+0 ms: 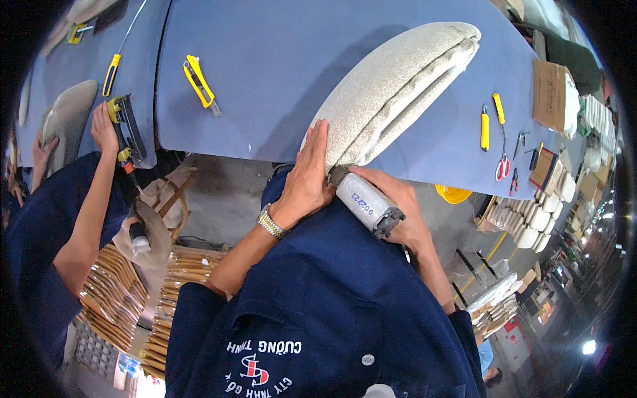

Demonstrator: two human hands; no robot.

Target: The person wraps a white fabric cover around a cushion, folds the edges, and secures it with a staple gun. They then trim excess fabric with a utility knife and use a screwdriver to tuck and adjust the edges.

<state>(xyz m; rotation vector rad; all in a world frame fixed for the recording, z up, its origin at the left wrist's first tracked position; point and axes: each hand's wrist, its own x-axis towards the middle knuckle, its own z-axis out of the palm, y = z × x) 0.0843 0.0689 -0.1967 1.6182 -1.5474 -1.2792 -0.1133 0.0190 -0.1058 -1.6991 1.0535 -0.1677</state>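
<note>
A beige fabric-covered cushion (pixel 391 83) stands tilted on the blue table, its near end at the table's front edge. A folded fabric seam and a slit-like gap run along its right side. My left hand (pixel 309 166) grips the cushion's near end, fingers stretched along its left side and the thumb hidden. My right hand (pixel 398 199) is wrapped round a grey staple gun (pixel 363 200) with a black end cap. The gun's front end meets the cushion's near end, next to my left hand; its tip is hidden.
A yellow utility knife (pixel 201 85) lies left on the table (pixel 252 40). Right of the cushion are a yellow-handled cutter (pixel 484 128), a screwdriver (pixel 498 109), scissors (pixel 503 167) and pliers (pixel 514 182). At left, a co-worker's hand (pixel 105 129) holds another staple gun (pixel 126 129).
</note>
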